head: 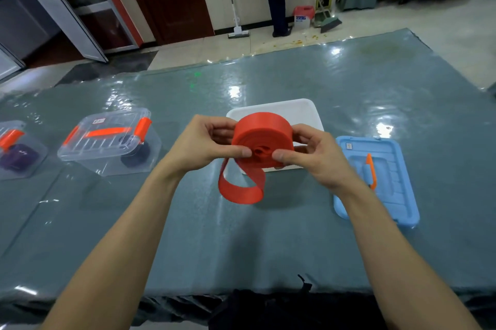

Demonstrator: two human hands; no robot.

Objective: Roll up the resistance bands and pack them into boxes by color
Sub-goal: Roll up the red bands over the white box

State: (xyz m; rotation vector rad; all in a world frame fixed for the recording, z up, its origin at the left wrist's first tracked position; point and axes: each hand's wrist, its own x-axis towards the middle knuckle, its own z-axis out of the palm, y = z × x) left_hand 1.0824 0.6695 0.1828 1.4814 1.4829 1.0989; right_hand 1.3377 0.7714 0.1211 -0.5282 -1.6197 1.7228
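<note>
Head view: grey-green table [268, 243] under glossy film.
Far-left box [32, 147]: clear, lid on, orange latch; purple roll [18, 159] inside; cut by the frame edge.
Second clear box [107, 139]: lid on, orange latches and handle; dark roll [134, 158] inside, possibly black, colour unclear through the plastic.
Left hand [204, 141]: fingers curled round the left side of the red band [260, 128], thumb pressed near the coil's centre.
Red band: mostly rolled, held in the air over the near edge of the white tray [295, 110]; loose tail loops down toward the table.
White tray: on the table, behind the roll.
Right hand [314, 157]: curled, gripping the roll's right side, thumb at the centre.
Blue lid [389, 195]: flat on the table, just right of the tray; orange handle.
</note>
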